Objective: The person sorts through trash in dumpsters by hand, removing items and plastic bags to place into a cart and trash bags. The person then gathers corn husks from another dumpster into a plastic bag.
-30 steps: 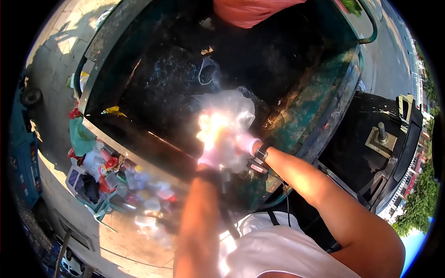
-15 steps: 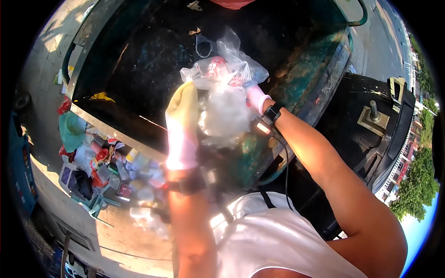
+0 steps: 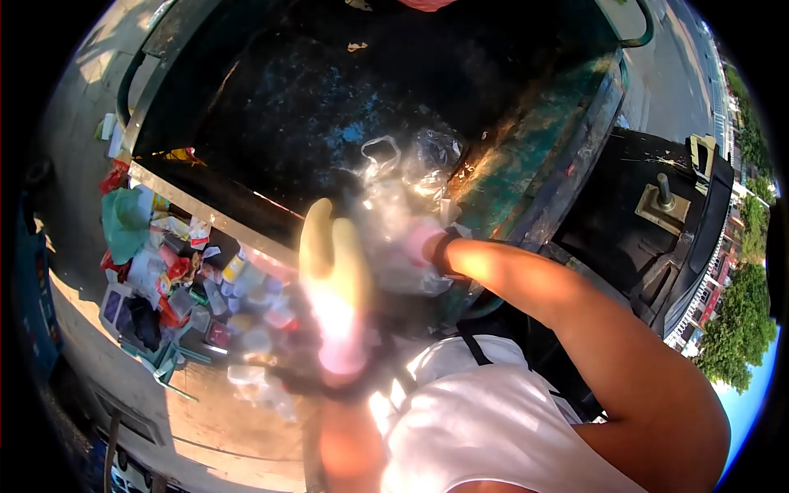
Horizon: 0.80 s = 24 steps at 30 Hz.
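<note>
Clear plastic bags (image 3: 394, 193) lie bunched, partly blurred, in the near part of a dark metal cart bed (image 3: 271, 123). My right hand (image 3: 424, 243), in a pink and pale glove, is at the bags' near side; its fingers are blurred and hidden among the plastic. To the left of the bags my left hand (image 3: 335, 275), in a yellowish and pink glove, is raised with fingers stretched out and nothing in it. A dark band circles each wrist.
Mixed litter (image 3: 177, 287) of bottles, boxes and bags lies on the ground left of the cart's rim (image 3: 222, 220). A black seat or cover with a bolt (image 3: 664, 193) stands at the right. A reddish bag (image 3: 426, 4) shows at the top edge.
My left hand has come away from the bags, moving down with its fingers opening. The clear plastic has shifted and spread lower, and my right hand has moved down and left.
</note>
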Available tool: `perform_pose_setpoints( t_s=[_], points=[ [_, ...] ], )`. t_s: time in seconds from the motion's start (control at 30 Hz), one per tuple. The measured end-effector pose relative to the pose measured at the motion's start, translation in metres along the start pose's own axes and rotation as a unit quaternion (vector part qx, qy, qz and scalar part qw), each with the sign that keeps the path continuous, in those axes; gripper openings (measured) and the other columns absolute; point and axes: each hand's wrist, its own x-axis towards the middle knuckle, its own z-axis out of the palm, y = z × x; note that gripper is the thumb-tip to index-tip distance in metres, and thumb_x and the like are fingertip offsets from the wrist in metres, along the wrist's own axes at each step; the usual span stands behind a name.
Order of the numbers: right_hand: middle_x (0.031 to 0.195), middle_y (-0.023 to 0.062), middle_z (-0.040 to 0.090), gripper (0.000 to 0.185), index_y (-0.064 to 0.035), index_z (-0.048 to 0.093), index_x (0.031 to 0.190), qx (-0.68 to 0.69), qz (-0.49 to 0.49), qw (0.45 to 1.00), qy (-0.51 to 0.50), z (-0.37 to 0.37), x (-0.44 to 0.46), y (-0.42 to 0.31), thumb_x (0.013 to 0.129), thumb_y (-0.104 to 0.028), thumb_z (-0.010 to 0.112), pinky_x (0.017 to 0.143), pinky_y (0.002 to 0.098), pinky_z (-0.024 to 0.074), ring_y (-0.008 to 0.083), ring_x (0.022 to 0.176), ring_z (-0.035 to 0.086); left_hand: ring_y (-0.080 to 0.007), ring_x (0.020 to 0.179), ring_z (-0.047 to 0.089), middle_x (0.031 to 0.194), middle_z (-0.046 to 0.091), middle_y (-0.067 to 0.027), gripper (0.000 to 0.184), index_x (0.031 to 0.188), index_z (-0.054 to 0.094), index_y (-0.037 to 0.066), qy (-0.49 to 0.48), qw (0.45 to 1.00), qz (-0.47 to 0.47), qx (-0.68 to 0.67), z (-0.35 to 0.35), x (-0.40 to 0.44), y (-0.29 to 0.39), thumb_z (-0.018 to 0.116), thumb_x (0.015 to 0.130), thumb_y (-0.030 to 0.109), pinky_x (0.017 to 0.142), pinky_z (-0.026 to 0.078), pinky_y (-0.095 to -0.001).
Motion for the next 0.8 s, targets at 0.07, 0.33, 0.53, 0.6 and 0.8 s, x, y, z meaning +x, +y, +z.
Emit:
perform_pose_setpoints(
  t_s=[0.07, 0.33, 0.53, 0.6, 0.8],
  points=[
    [0.121, 0.0113, 0.077, 0.034, -0.019, 0.083, 0.117, -0.021, 0.013, 0.999, 0.024, 0.019, 0.014, 0.002, 0.084, -0.026, 0.08, 0.096, 0.0456, 0.0551, 0.0279, 0.108, 0.073, -0.0215, 0.129, 0.06, 0.146, 0.063, -0.0161, 0.046, 0.146, 0.058, -0.005, 0.012, 1.0, -0.014, -0.007, 0.004, -0.004, -0.016, 0.061, 0.108, 0.02, 0.11, 0.045, -0.031],
    [0.12, 0.0132, 0.075, 0.033, -0.0102, 0.074, 0.126, 0.493, 0.063, 0.862, 0.102, -0.011, -0.007, 0.073, 0.095, -0.02, 0.068, 0.085, 0.0407, 0.0582, 0.0267, 0.102, 0.073, -0.0221, 0.125, 0.064, 0.138, 0.069, -0.0121, 0.04, 0.143, 0.061, -0.004, -0.027, 0.989, -0.104, -0.097, -0.007, -0.028, -0.033, 0.062, 0.107, 0.012, 0.109, 0.049, -0.0328],
    [0.12, 0.0121, 0.075, 0.032, -0.004, 0.069, 0.128, 0.84, -0.061, 0.457, 0.285, -0.047, -0.027, 0.132, 0.109, -0.026, 0.057, 0.093, 0.0386, 0.0601, 0.024, 0.106, 0.073, -0.0286, 0.135, 0.057, 0.159, 0.042, -0.0155, 0.057, 0.158, 0.044, 0.005, -0.125, 0.963, -0.17, -0.168, -0.013, -0.023, 0.004, 0.065, 0.106, 0.018, 0.102, 0.055, -0.0358],
    [0.128, 0.0135, 0.072, 0.033, -0.0054, 0.068, 0.132, 0.672, -0.064, 0.602, 0.425, -0.03, 0.006, 0.153, 0.108, -0.024, 0.057, 0.097, 0.0397, 0.059, 0.0262, 0.11, 0.072, -0.0268, 0.128, 0.06, 0.149, 0.048, -0.014, 0.059, 0.155, 0.045, 0.005, -0.175, 0.967, -0.107, -0.154, -0.009, -0.015, -0.016, 0.066, 0.106, 0.03, 0.098, 0.056, -0.0362],
    [0.132, 0.0144, 0.067, 0.061, -0.0042, 0.059, 0.141, -0.098, 0.054, 0.893, 0.435, -0.025, -0.048, 0.007, 0.102, -0.051, 0.054, 0.109, 0.0379, 0.0474, 0.0288, 0.123, 0.062, -0.022, 0.095, 0.069, 0.108, 0.067, -0.006, 0.046, 0.126, 0.065, 0.003, -0.145, 0.986, 0.015, -0.078, 0.021, 0.031, -0.047, 0.07, 0.101, 0.042, 0.084, 0.057, -0.0356]
  ],
)
